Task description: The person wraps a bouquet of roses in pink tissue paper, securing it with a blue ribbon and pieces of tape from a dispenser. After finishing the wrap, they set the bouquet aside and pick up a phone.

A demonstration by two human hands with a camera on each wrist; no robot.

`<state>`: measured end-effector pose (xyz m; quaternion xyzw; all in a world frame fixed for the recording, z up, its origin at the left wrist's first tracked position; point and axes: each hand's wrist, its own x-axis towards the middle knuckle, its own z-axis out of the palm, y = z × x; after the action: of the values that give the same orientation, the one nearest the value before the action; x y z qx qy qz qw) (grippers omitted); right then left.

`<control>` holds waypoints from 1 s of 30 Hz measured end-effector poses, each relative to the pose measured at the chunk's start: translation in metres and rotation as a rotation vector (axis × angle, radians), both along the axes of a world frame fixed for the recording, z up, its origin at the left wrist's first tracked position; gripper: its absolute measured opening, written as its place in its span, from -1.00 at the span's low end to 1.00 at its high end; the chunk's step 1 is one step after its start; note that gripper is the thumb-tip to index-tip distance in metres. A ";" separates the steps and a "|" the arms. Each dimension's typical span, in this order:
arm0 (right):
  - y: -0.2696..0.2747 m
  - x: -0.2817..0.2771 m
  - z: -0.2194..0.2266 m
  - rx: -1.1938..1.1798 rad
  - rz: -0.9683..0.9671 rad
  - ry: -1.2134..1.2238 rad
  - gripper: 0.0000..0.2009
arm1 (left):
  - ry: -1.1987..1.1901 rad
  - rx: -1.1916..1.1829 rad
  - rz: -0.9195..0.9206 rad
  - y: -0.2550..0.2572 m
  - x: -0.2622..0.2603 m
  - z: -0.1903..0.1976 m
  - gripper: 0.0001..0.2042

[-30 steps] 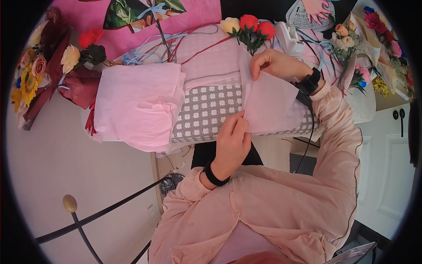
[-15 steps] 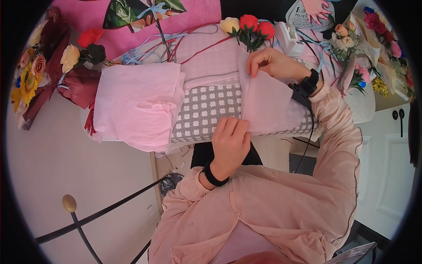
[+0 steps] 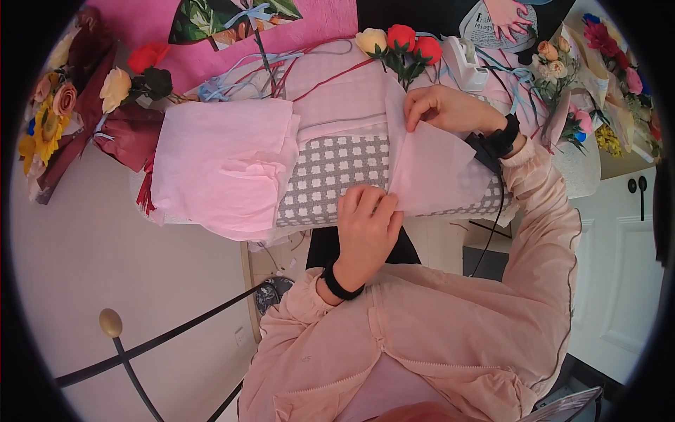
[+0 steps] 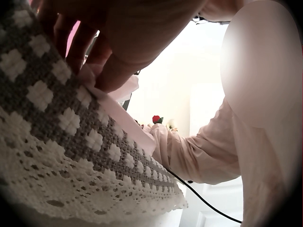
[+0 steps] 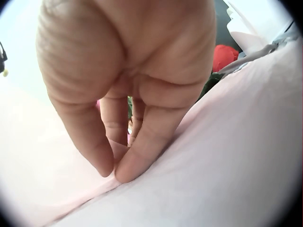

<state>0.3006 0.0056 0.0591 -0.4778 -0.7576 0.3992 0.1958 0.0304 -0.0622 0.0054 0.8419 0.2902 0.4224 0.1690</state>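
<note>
A folded sheet of thin pink wrapping paper [image 3: 443, 169] lies over the right part of the grey-and-white checked tablecloth [image 3: 334, 172]. My right hand [image 3: 453, 111] pinches the far end of its folded edge. In the right wrist view, the thumb and index fingertip [image 5: 130, 170] meet on the fold. At the near end of the same edge, my left hand [image 3: 369, 228] holds the corner between thumb and fingers. The left wrist view shows the left thumb [image 4: 113, 73] against the paper, close over the cloth.
A stack of pink paper [image 3: 218, 169] lies to the left. Behind are roses [image 3: 401, 39], ribbons [image 3: 218, 88] and a white tape dispenser [image 3: 466, 67]. Bouquets stand at the left [image 3: 53, 130] and right [image 3: 619, 67]. A black cable [image 3: 496, 221] hangs from the right wrist.
My left hand's fingers have spread and shifted slightly left along the paper's near corner. The right hand keeps its pinch at the far end, and the folded edge lies flatter.
</note>
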 end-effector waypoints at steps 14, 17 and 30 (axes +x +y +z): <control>-0.006 0.002 0.000 -0.131 0.023 0.162 -0.89 | -0.057 0.069 0.059 -0.001 0.002 -0.004 -0.89; -0.004 0.000 0.003 -0.189 -0.027 0.167 -0.85 | -0.069 0.074 0.077 -0.001 0.001 -0.007 -0.86; -0.001 -0.005 -0.007 0.010 -0.136 0.044 -0.85 | -0.115 -0.034 0.119 0.005 0.006 -0.014 -0.81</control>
<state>0.2955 0.0041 0.0523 -0.5183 -0.7210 0.3915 0.2414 0.0368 -0.0573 -0.0091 0.7945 0.3369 0.4741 0.1744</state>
